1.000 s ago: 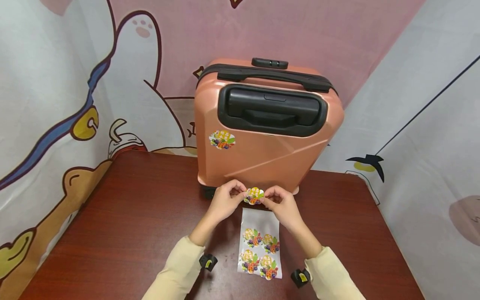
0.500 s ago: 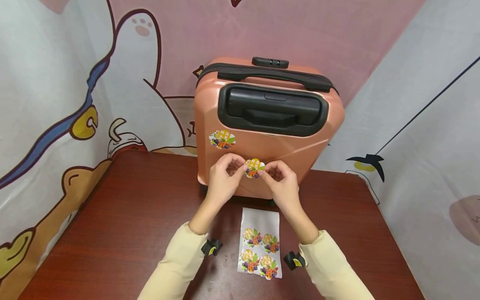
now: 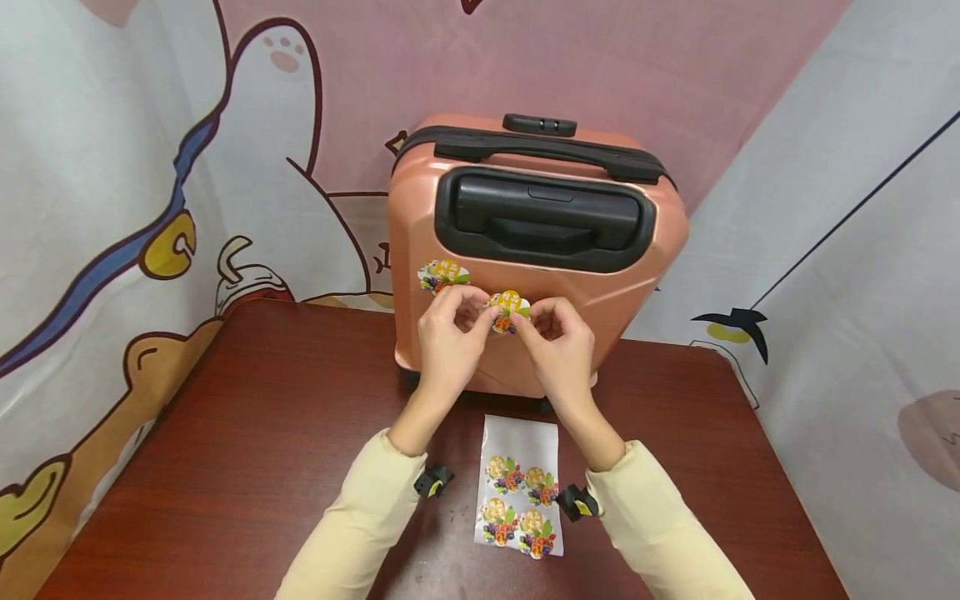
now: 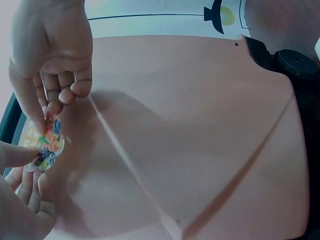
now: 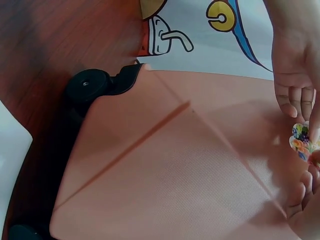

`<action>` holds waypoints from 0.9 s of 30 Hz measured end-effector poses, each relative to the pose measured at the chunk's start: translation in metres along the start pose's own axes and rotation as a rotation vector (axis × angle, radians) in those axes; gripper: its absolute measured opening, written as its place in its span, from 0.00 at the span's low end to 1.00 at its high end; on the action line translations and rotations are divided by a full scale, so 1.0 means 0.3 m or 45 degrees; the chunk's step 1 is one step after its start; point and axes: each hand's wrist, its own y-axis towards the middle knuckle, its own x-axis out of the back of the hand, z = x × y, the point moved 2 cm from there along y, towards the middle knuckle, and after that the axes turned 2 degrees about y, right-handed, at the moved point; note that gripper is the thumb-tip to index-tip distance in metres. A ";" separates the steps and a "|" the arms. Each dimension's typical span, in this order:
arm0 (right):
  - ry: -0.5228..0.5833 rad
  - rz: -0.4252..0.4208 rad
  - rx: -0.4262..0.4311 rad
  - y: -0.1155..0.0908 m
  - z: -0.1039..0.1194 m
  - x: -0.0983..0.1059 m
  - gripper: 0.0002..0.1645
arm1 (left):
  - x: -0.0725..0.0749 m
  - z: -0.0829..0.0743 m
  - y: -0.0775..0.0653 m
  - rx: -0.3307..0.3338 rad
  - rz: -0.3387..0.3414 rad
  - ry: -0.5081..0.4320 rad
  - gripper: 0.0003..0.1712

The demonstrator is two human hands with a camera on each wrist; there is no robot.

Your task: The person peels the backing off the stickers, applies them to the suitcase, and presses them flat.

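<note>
A fruit-print sticker (image 3: 508, 312) with scalloped edges is pinched at its left side by my left hand (image 3: 452, 342) and at its right side by my right hand (image 3: 558, 346). Both hands are in front of the upright salmon-pink suitcase (image 3: 615, 300). In the left wrist view the sticker (image 4: 49, 145) appears close to the ribbed shell; I cannot tell whether it touches. A similar sticker (image 3: 442, 273) is on the suitcase's upper left, its lower part hidden behind my left hand. Below lies a white backing sheet (image 3: 521, 432) with several more fruit stickers.
The dark red-brown table (image 3: 300, 450) carries the suitcase and the sheet. Cartoon-printed cloth walls (image 3: 600, 67) stand behind and at both sides. A black recessed pull handle (image 3: 551, 218) spans the upper suitcase face. Black wheels (image 4: 296, 64) show at its base.
Both hands have risen with the sticker from near the suitcase's base to mid-face, just below the black handle. The left hand now partly covers the other sticker. The sheet stays put.
</note>
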 end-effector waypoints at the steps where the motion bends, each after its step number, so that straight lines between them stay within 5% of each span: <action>1: -0.014 -0.019 0.018 0.003 0.002 -0.003 0.10 | -0.002 -0.002 0.002 -0.006 -0.016 0.011 0.08; 27: -0.207 -0.262 0.215 0.050 0.046 -0.048 0.10 | -0.043 -0.028 0.034 -0.230 -0.230 0.331 0.08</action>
